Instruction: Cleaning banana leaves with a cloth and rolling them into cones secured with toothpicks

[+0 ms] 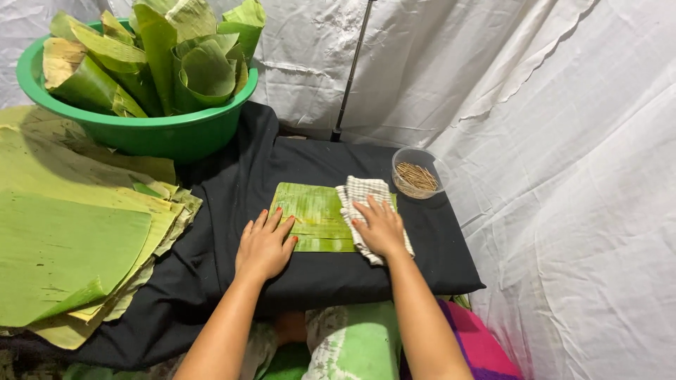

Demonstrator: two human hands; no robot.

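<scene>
A rectangular leaf (310,211) lies flat on the black surface (232,190), long axis left-right. The left hand (265,246), fingers spread, pins its near-left corner; the right hand (380,226) presses a checked cloth (360,190) on its right end.

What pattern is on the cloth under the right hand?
White with thin dark checks: the checked cloth shows best in the head view.

A green basin (141,134) holds rolled leaves; flat leaves (63,239) stacked left; clear bowl (415,172) of sticks right.
</scene>
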